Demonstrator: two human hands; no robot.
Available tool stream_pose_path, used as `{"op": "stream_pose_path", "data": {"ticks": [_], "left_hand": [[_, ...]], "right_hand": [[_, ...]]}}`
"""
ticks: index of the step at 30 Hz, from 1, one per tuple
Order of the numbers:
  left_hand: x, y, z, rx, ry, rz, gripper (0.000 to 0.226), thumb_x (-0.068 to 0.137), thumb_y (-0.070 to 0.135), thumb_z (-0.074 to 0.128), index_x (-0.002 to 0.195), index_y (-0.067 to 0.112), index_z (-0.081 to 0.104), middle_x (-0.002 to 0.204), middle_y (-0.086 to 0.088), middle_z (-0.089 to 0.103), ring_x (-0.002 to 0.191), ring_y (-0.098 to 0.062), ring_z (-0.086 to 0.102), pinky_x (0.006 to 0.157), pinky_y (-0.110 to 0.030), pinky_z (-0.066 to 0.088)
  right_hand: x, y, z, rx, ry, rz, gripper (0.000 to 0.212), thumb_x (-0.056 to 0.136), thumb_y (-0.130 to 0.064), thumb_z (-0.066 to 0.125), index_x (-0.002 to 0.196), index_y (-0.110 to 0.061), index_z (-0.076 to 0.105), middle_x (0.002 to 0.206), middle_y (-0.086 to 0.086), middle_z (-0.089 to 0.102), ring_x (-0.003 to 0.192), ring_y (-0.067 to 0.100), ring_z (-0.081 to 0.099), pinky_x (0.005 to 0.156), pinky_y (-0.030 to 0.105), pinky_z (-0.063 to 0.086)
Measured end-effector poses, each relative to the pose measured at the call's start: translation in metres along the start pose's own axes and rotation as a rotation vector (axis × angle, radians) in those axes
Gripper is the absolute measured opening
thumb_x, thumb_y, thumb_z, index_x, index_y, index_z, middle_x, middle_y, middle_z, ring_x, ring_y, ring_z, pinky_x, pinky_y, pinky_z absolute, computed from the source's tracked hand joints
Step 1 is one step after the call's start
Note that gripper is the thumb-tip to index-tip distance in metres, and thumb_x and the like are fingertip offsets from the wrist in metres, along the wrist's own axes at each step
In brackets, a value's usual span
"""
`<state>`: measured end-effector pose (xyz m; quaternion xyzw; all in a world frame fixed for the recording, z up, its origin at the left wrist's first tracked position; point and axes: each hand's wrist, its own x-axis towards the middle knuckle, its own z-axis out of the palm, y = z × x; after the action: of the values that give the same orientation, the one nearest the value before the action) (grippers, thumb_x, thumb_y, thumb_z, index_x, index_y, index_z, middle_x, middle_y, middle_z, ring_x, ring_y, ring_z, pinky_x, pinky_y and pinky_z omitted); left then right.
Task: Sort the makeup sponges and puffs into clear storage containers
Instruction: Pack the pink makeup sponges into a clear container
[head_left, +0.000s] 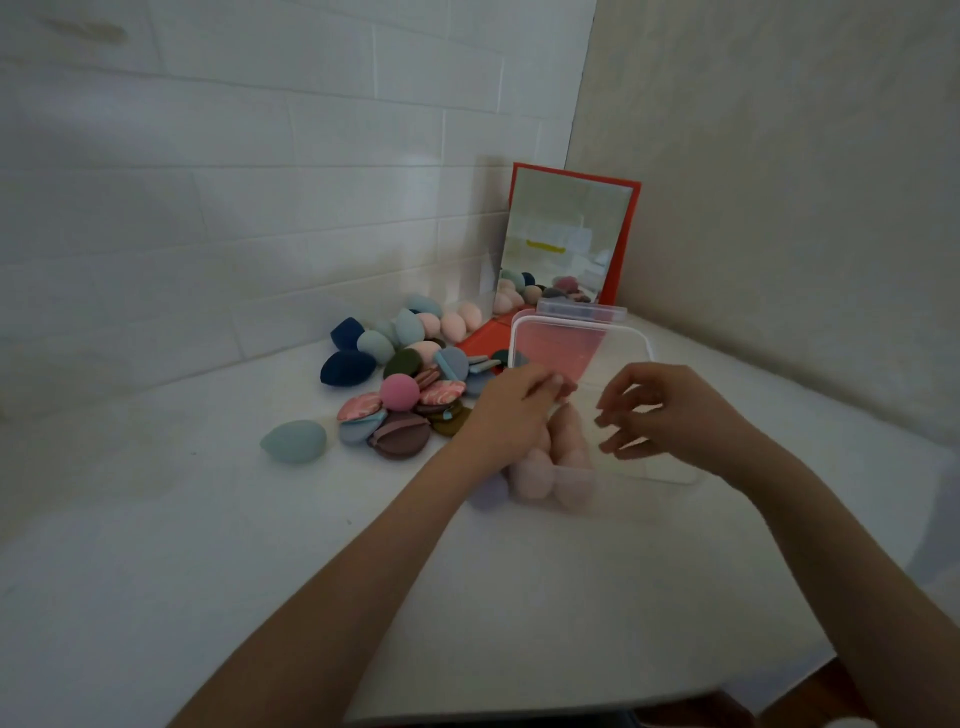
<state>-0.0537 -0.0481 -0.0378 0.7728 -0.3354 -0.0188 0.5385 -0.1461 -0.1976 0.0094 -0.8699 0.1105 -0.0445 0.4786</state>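
A clear storage container (670, 475) stands on the white table and holds several pale pink sponges (550, 467). My left hand (511, 410) reaches over its left side with blurred, fairly straight fingers above the pink sponges, and I see nothing in its grip. My right hand (662, 410) hovers over the container with loosely curled fingers, empty. A pile of mixed sponges and flat puffs (410, 395) lies to the left. A light blue sponge (294, 440) lies apart, and a lilac sponge (487, 496) sits by the container's left wall.
A white-rimmed clear lid (576, 343) leans behind the container, with another clear container (582, 310) behind it. A red-framed mirror (566, 239) stands in the corner. Tiled wall lies to the left and back, plain wall to the right. The table's front edge (519, 714) is near.
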Motion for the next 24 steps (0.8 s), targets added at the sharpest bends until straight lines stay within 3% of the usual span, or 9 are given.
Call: {"op": "stream_pose_path", "data": {"ticks": [3, 5, 8, 13, 20, 24], "left_hand": [[-0.001, -0.001, 0.001, -0.088, 0.120, -0.035, 0.024, 0.099, 0.012, 0.041, 0.099, 0.001, 0.062, 0.098, -0.006, 0.065, 0.091, -0.014, 0.060, 0.079, -0.015, 0.046], [-0.002, -0.001, 0.004, -0.088, 0.138, -0.036, 0.023, 0.098, 0.009, 0.040, 0.099, 0.000, 0.061, 0.099, -0.007, 0.065, 0.094, -0.019, 0.060, 0.086, -0.026, 0.047], [-0.007, 0.002, 0.009, -0.031, 0.106, -0.048, 0.025, 0.099, 0.011, 0.039, 0.104, 0.002, 0.062, 0.104, -0.009, 0.066, 0.098, -0.021, 0.060, 0.089, -0.032, 0.047], [-0.009, 0.007, 0.009, -0.016, 0.027, -0.082, 0.024, 0.099, 0.014, 0.039, 0.106, 0.010, 0.062, 0.104, 0.001, 0.064, 0.094, -0.010, 0.057, 0.083, -0.021, 0.045], [-0.015, 0.014, 0.015, 0.022, 0.020, -0.031, 0.027, 0.099, 0.012, 0.038, 0.104, 0.009, 0.065, 0.100, -0.006, 0.065, 0.087, -0.011, 0.054, 0.083, -0.027, 0.044], [-0.010, 0.011, 0.015, 0.195, -0.042, 0.019, 0.023, 0.095, 0.026, 0.049, 0.105, 0.017, 0.066, 0.098, -0.001, 0.066, 0.086, -0.011, 0.055, 0.082, -0.030, 0.045]], "right_hand": [[0.004, 0.003, 0.010, -0.070, 0.081, 0.127, 0.014, 0.090, 0.002, 0.053, 0.099, -0.006, 0.060, 0.094, 0.014, 0.070, 0.070, 0.025, 0.072, 0.061, 0.031, 0.060], [0.007, 0.005, 0.022, -0.172, 0.027, 0.198, 0.017, 0.089, -0.006, 0.057, 0.106, -0.010, 0.059, 0.096, 0.011, 0.069, 0.068, 0.018, 0.070, 0.054, 0.023, 0.056], [0.010, 0.004, 0.033, -0.198, -0.018, 0.212, 0.025, 0.090, -0.010, 0.057, 0.115, -0.010, 0.055, 0.094, 0.008, 0.068, 0.067, 0.012, 0.067, 0.054, 0.021, 0.053], [0.011, 0.007, 0.021, -0.131, -0.015, 0.281, 0.025, 0.091, -0.007, 0.055, 0.116, -0.011, 0.054, 0.088, 0.005, 0.068, 0.067, 0.014, 0.069, 0.060, 0.026, 0.057], [0.013, 0.007, 0.034, -0.221, -0.007, 0.260, 0.024, 0.095, -0.013, 0.050, 0.114, -0.003, 0.061, 0.096, 0.018, 0.070, 0.080, 0.026, 0.070, 0.060, 0.025, 0.055], [0.011, 0.005, 0.026, -0.185, -0.040, 0.288, 0.018, 0.095, -0.013, 0.051, 0.107, -0.007, 0.063, 0.090, 0.009, 0.071, 0.072, 0.017, 0.069, 0.049, 0.017, 0.051]]}}
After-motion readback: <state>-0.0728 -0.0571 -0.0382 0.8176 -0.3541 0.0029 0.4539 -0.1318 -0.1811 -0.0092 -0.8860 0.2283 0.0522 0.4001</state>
